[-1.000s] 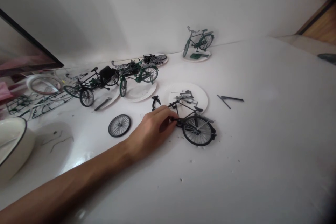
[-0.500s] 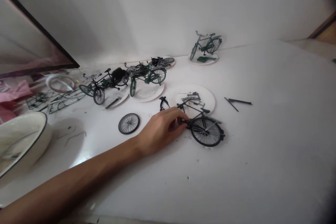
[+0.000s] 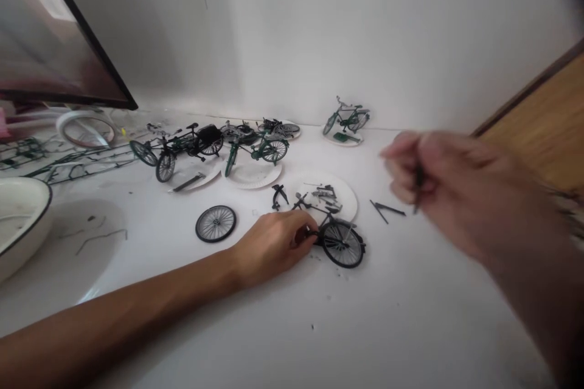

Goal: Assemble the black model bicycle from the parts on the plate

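Note:
My left hand (image 3: 269,246) is pinched on the frame of a black model bicycle (image 3: 342,244) near its pedals. The bicycle has a rear wheel but no front wheel in it, and its handlebar end points towards a paper plate (image 3: 350,202) with small grey and black parts. A loose spoked wheel (image 3: 216,223) lies flat to the left of my left hand. Raised at the right, my right hand (image 3: 449,185) is blurred and closed round a small thin dark piece (image 3: 418,185). A black curved part (image 3: 279,196) lies behind my left hand.
Several assembled model bicycles (image 3: 262,152) stand at the back left, and a green one (image 3: 347,117) stands by the wall. Black strips (image 3: 387,209) lie right of the plate. At the left are an enamel basin (image 3: 43,206), a tape roll (image 3: 84,127), part frames (image 3: 91,164) and a screen (image 3: 59,36).
My right hand has come into view from the right, holding a small thin dark piece. My left hand stays on the bicycle, while the camera view has shifted.

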`<action>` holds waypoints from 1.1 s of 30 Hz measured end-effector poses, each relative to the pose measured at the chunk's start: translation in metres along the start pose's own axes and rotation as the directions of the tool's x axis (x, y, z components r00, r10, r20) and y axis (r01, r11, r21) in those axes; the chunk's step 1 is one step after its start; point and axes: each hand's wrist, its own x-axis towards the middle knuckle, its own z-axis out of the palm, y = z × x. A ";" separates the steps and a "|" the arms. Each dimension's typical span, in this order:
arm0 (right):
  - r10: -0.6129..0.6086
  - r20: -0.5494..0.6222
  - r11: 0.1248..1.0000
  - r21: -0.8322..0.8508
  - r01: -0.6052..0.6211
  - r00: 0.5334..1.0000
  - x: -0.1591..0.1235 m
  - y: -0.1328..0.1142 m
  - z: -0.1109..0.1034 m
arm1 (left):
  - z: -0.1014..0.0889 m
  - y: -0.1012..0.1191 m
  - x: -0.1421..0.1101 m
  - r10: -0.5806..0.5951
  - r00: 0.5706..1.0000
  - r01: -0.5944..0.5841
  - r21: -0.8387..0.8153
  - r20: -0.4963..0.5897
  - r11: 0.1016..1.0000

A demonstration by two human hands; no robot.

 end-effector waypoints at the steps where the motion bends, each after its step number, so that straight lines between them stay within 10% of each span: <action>1: 0.062 0.042 0.995 0.077 -0.065 0.997 -0.004 0.002 0.006 | 0.001 0.000 0.000 0.010 1.000 -0.010 -0.005 0.010 1.000; 4: 0.181 0.137 0.950 0.232 -0.209 0.974 -0.025 0.009 0.031 | 0.001 0.000 0.000 0.015 0.999 -0.016 0.018 0.052 1.000; 9: 0.044 0.185 0.985 0.157 -0.074 0.982 -0.051 0.018 0.058 | -0.001 0.001 0.001 0.002 0.996 -0.006 0.049 0.093 0.999; 33: -0.006 0.208 0.990 0.137 -0.023 0.978 -0.052 0.023 0.063 | -0.003 0.001 0.001 0.041 0.994 -0.046 0.052 0.097 0.998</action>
